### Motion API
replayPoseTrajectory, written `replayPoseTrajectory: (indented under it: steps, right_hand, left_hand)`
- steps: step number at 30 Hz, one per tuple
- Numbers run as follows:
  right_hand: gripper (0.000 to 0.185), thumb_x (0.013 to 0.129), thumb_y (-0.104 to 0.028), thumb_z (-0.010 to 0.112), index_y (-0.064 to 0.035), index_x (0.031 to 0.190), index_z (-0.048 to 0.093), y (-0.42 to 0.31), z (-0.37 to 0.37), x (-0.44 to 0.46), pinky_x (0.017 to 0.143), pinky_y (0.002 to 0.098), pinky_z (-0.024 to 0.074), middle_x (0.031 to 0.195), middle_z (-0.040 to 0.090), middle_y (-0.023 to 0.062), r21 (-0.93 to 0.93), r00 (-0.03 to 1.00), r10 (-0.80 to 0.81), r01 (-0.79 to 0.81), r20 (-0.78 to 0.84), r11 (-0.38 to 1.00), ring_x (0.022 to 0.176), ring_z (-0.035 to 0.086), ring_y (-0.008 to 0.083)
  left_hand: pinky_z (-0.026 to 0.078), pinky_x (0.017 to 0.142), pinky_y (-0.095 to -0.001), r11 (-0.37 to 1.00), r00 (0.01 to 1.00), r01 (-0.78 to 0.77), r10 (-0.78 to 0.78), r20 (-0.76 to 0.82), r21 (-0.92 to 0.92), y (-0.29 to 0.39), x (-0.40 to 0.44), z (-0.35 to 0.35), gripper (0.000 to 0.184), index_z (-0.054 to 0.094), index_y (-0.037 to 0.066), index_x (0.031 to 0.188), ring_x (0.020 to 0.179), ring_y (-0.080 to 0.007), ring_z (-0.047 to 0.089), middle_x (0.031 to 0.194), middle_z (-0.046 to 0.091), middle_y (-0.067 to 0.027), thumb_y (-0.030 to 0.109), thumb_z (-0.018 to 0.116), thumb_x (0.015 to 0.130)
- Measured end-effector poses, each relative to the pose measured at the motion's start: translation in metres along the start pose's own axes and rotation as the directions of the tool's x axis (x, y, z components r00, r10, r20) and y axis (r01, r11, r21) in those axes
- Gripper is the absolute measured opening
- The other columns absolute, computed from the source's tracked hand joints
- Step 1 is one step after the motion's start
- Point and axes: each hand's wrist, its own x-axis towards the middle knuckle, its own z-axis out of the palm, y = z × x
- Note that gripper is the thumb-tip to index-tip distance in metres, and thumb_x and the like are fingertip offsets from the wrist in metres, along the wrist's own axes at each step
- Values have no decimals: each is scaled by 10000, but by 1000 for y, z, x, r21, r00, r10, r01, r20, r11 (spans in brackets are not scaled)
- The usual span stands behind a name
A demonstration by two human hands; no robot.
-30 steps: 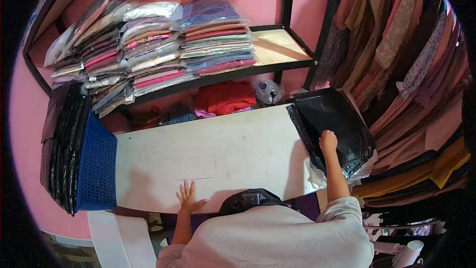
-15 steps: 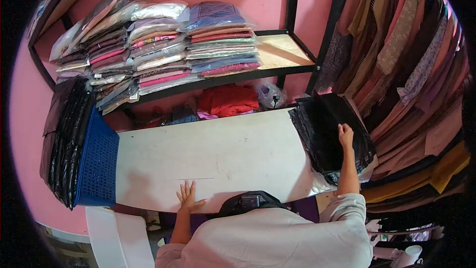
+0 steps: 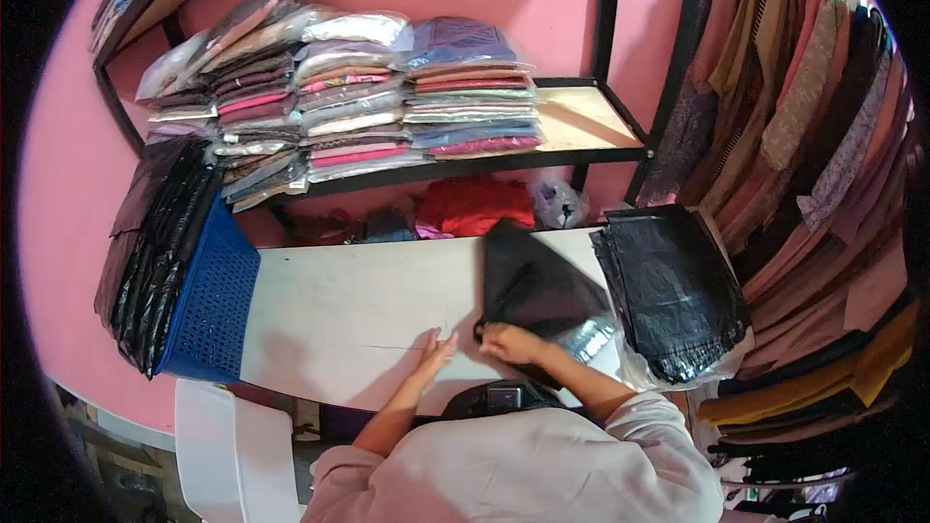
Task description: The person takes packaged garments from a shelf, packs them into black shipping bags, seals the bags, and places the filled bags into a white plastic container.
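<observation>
My right hand (image 3: 512,343) grips the near left corner of a black plastic mailing bag (image 3: 538,286), which is partly blurred and raised over the right half of the white table (image 3: 329,300). A shiny clear strip shows along the bag's near right edge. Just left of that corner, my left hand (image 3: 438,353) is held above the table with its fingers apart and nothing in them. To the right lies a stack of black plastic bags (image 3: 673,281) on the table's right end.
A blue basket (image 3: 208,291) full of upright black packages (image 3: 155,252) stands at the table's left end. Behind, a shelf (image 3: 591,121) carries piles of bagged folded clothes (image 3: 354,102). Garments (image 3: 794,136) hang on the right. A white chair (image 3: 237,450) stands near left.
My right hand has moved left from the stack, bringing one black bag over the table. My left hand has lifted off the tabletop and shifted right. The camera view has shifted slightly.
</observation>
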Motion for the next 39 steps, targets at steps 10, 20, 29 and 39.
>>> replayPoseTrajectory:
  steps: [10, 20, 29, 39]
  right_hand:
    - [366, 805, -162, 529, -73, 1159, 500, 6, 18, -31, 983, 383, 303, 1309, 347, 188, 83, 905, 218, -265, 366, 961, 1175, 361, 350]
    - [463, 739, -133, 582, -122, 1190, 480, 6, -9, -36, 938, 405, 336, 1256, 399, 158, -327, 929, 356, -306, 104, 894, 1152, 370, 341]
    - [564, 696, -290, 647, -128, 1205, 466, 29, 1, -53, 889, 431, 373, 1252, 384, 164, -400, 954, 300, -282, -18, 872, 1089, 399, 358]
    - [503, 739, -338, 608, -123, 1181, 498, 33, 31, -10, 884, 384, 374, 1235, 402, 154, -305, 969, 156, -92, 193, 948, 1026, 421, 320]
  left_hand:
    - [381, 840, -400, 543, 496, -302, 791, -358, 784, -19, -6, -2, 589, 458, 36, 1145, 1020, -282, 484, 1101, 490, -177, 128, 676, 605]
    - [115, 946, -649, -247, 670, -535, 459, 584, 808, 9, -16, -1, 133, 569, 85, 815, 1098, -236, 405, 937, 502, -65, 119, 553, 687]
    - [86, 915, -700, 29, 655, -70, 755, 24, 997, -17, -63, -52, 242, 620, 60, 745, 842, -270, 472, 790, 503, -91, 230, 600, 575]
    - [10, 945, -646, 516, 911, 143, 265, -317, 844, 0, -16, -51, 968, 221, 91, 1342, 1283, -394, 70, 1380, 151, -215, 695, 513, 644]
